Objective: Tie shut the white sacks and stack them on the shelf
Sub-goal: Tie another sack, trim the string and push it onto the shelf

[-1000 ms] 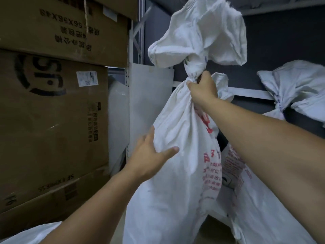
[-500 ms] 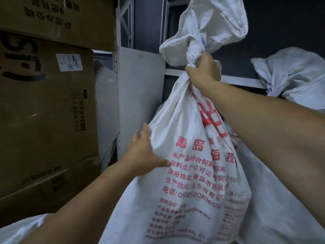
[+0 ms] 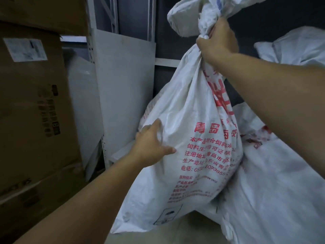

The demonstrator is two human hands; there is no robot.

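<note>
A large white woven plastic sack with red printed characters (image 3: 184, 147) hangs in the middle of the view, in front of the open bay of a pale grey metal shelf rack (image 3: 91, 41). Its lower corners are clear of the light floor (image 3: 175, 233). The right hand (image 3: 216, 39) is raised high and closed tightly round the sack's gathered, knotted neck, and the loose top of the sack flares out above the fist to the upper edge of the view. The left hand (image 3: 151, 143) lies against the sack's left side at about mid-height, with the fingers pointing up and the thumb spread towards the print. The cloth puckers between them, and the hand appears to press on the sack rather than clutch it, though the fingertips are partly lost in a fold. The sack's right flank rests against a second white sack with red marks (image 3: 281, 191), which lies lower at the right. A third white sack (image 3: 295, 48) sits higher up at the right edge, near the rack's horizontal white beam (image 3: 165, 62). A flat pale panel (image 3: 123, 85) stands upright just behind the left hand. Stacked brown cardboard boxes (image 3: 35, 103) fill the left side, and one carries a white paper label (image 3: 25, 50).
</note>
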